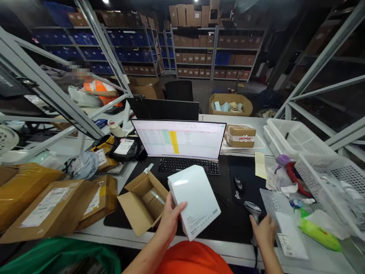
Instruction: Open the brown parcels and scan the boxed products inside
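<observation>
My left hand [172, 213] is closed on the left edge of a white box [195, 198], thumb on its face. The box is tilted above the black desk mat, and small print and a barcode show near its lower edge. Just left of it stands an open cardboard box [137, 209] with its flaps spread. At the right, my right hand [265, 230] is closed around the handle of a grey barcode scanner [252, 207], whose cable runs down over the desk edge. Some of its fingers are hidden. A clear plastic bag [281, 217] with a label lies beside that hand.
A monitor [182, 139] and keyboard [188, 165] stand behind the white box, with a mouse [238, 183] to the right. Labelled parcels [51, 209] crowd the left side. White baskets [322, 167] line the right. A person in an orange vest [99, 89] is at the far left.
</observation>
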The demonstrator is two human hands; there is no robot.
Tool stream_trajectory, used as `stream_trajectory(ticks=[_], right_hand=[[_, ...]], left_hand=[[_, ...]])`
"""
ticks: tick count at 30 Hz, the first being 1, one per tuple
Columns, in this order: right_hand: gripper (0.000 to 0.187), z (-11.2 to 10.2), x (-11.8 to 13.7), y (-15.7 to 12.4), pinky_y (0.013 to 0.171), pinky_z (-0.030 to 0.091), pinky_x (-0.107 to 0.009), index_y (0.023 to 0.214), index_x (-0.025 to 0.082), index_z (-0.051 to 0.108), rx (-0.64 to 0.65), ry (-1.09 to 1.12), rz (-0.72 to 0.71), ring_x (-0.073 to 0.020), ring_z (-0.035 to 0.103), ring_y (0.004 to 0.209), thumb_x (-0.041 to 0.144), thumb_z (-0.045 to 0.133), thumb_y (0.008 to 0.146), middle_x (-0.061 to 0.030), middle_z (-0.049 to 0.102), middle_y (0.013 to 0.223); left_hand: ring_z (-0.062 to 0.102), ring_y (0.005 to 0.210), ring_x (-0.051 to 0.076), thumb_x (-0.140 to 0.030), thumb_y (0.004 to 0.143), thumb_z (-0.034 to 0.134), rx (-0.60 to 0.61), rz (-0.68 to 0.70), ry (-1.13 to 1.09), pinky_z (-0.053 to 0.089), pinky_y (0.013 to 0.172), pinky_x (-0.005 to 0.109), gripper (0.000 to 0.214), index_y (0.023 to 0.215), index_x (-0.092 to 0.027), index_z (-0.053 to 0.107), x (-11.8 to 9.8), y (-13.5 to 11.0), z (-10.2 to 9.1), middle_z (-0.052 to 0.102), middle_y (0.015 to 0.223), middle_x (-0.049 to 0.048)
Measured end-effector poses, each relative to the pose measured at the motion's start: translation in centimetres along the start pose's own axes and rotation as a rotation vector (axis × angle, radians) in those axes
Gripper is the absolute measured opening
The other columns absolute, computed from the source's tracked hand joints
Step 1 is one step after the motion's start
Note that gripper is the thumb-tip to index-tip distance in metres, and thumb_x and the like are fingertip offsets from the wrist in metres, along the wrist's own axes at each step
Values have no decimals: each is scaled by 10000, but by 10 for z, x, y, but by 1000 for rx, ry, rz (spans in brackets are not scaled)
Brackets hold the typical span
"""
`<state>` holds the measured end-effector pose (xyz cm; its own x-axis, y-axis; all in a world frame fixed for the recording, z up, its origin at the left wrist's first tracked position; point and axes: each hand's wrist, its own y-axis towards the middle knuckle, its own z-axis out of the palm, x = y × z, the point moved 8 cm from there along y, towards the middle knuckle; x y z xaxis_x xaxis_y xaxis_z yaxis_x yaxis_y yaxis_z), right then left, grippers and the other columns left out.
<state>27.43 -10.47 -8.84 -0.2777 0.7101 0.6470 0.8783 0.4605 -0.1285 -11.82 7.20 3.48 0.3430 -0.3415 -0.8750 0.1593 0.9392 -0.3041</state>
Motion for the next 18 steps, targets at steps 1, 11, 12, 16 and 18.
stream_trajectory(ticks=[1,11,12,16,18], right_hand=[[811,-5,16,-8,994,485,-580,1404,162,450,-48,65,-58,-457,436,1380,580,610,726,-291,498,1425],[943,41,153,-128,1102,437,-527,1435,246,513,1257,550,-262,-373,550,1302,636,805,628,-138,572,1438],[929,36,148,-120,1101,444,-528,1436,265,515,1253,526,-259,-378,549,1307,630,801,631,-125,577,1438],[1010,-10,124,-32,1115,443,-590,1483,322,457,784,328,-352,-442,506,1336,646,789,586,-115,567,1447],[1084,-59,131,27,1122,442,-615,1565,362,296,322,293,-417,-458,464,1365,674,734,624,-109,495,1510]], left_hand=[[635,1101,264,-389,660,852,39,-7,18,527,911,355,739,1289,-228,497,2,0,5,680,1203,79],[657,1143,323,-556,758,760,397,119,315,499,1023,486,714,1337,-182,573,6,4,22,676,1248,177],[665,1126,318,-554,792,723,312,187,417,498,1027,493,646,1310,-187,598,1,5,5,686,1223,175],[649,1147,316,-460,873,624,-115,393,975,477,1058,527,379,1160,-222,684,-14,-7,-74,695,1198,139],[639,1163,327,-443,863,618,-210,450,1206,437,1098,563,385,1166,-213,684,-12,-16,-98,700,1197,132]])
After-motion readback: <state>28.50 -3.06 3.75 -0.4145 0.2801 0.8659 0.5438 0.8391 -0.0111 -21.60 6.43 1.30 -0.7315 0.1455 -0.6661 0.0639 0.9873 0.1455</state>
